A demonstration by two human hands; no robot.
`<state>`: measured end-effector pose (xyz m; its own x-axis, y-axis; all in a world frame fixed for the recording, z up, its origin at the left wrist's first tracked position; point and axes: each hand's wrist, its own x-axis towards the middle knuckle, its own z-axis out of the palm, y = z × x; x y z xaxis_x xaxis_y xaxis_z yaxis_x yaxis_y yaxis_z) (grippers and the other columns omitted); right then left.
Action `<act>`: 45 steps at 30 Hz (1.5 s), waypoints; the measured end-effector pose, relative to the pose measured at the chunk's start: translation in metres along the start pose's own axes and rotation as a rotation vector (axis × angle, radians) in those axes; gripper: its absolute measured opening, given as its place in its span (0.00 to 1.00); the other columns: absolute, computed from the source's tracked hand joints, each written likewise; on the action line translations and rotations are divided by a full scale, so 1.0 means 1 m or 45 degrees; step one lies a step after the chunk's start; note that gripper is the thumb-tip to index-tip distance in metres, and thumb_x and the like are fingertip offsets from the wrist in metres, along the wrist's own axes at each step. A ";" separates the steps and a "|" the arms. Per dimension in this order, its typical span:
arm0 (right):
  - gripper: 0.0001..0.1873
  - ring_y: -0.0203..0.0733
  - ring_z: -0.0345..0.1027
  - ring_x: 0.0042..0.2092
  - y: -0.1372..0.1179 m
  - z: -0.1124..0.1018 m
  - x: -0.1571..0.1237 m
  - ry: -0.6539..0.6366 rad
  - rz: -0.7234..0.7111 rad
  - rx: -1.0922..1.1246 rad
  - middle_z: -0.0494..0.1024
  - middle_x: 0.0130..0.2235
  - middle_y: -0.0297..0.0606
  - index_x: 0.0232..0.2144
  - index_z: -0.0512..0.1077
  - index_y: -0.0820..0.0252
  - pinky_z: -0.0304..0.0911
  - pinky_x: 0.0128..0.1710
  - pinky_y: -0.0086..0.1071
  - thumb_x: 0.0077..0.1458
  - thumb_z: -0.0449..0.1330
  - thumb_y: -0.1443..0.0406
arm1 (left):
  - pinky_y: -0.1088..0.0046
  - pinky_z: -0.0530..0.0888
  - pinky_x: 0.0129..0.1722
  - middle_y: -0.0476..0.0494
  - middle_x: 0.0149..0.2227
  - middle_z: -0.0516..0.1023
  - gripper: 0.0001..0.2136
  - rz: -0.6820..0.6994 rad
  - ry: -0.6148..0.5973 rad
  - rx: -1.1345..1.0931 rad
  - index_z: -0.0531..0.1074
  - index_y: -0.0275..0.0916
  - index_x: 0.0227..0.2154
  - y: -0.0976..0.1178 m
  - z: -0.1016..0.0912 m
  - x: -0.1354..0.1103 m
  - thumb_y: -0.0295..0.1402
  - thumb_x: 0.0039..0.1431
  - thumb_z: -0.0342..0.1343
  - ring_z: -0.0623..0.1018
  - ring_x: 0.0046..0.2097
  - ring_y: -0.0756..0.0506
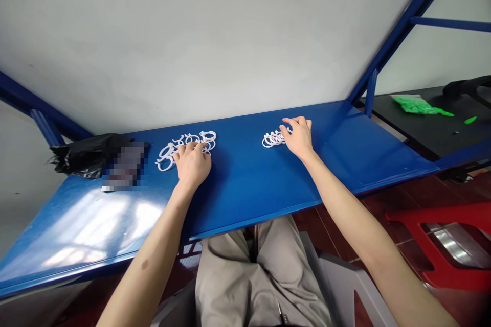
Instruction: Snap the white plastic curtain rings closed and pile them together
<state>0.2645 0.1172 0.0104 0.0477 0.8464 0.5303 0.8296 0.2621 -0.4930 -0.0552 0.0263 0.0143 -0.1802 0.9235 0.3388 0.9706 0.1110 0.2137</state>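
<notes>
Holding our left hand [193, 163], grip unclear, over still-loose white rings [171, 145], we have our right hand [299, 136] spread at an overlapped row [273, 139].

Head view: above your lap [261, 276]
Facing: forward, down at the blue table [245, 184]
Range: near your left hand [193, 163] and right hand [300, 136]

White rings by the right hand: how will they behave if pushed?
The white rings look thin, so probably light and easy to shift. They overlap in a row, so pushing one would likely nudge or scatter its neighbours. The blue tabletop shows glossy reflections, so they may slide readily.
</notes>
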 end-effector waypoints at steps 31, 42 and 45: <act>0.10 0.41 0.79 0.41 -0.086 0.017 -0.064 -0.425 -0.479 0.584 0.85 0.42 0.37 0.43 0.79 0.57 0.71 0.41 0.32 0.67 0.57 0.65 | 0.71 0.76 0.37 0.45 0.35 0.84 0.12 0.063 -0.238 -1.086 0.77 0.40 0.38 0.045 0.001 -0.022 0.43 0.61 0.59 0.82 0.35 0.45; 0.12 0.46 0.78 0.41 -0.079 0.025 -0.073 -0.358 -0.814 0.334 0.84 0.40 0.44 0.44 0.78 0.62 0.71 0.42 0.37 0.69 0.54 0.66 | 0.74 0.73 0.34 0.48 0.32 0.84 0.06 0.114 -0.180 -0.887 0.79 0.42 0.33 0.046 0.002 -0.028 0.35 0.61 0.59 0.80 0.32 0.47; 0.13 0.45 0.76 0.39 -0.079 0.024 -0.076 -0.369 -0.859 0.291 0.83 0.38 0.44 0.42 0.78 0.62 0.70 0.39 0.37 0.70 0.53 0.66 | 0.74 0.74 0.36 0.49 0.32 0.84 0.06 0.166 -0.145 -0.863 0.79 0.42 0.32 0.046 0.004 -0.031 0.33 0.61 0.58 0.79 0.31 0.48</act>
<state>0.1822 0.0438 -0.0074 -0.6016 0.5485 0.5808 0.4901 0.8275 -0.2738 -0.0042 0.0041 0.0102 -0.0150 0.9505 0.3104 0.6626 -0.2231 0.7150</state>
